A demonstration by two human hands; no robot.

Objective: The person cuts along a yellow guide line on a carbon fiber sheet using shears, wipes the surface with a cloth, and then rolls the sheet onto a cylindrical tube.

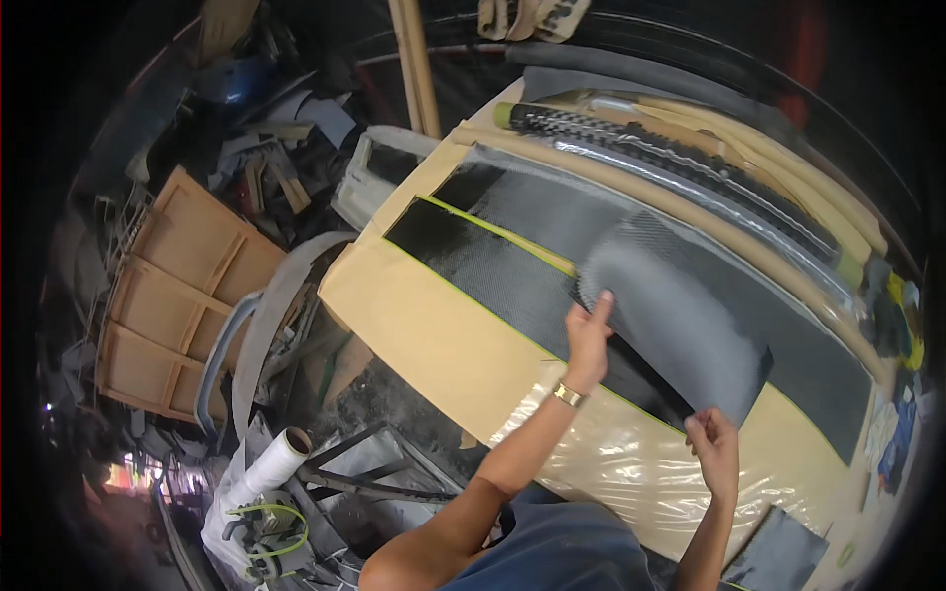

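A rectangular piece of dark woven cloth (680, 305), which looks like carbon fibre fabric, is raised in a curve above the table. My left hand (588, 340) grips its near left edge, thumb on top, and a watch is on that wrist. At its near right corner my right hand (712, 438) pinches the edge between thumb and fingers. Under and left of it lies a long dark woven strip (473, 266) with yellow-green edges. Behind that, a wider dark sheet (562, 202) of similar weave is spread flat, partly hidden by the raised piece.
Cardboard-coloured sheeting (434, 335) covers the table, with clear plastic film (611, 463) along its near side. Rolls, including a checkered roll (650, 148), line the far edge. A small dark cloth piece (778, 552) lies near right. At left are a wooden panel (187, 295) and a white film roll (281, 458).
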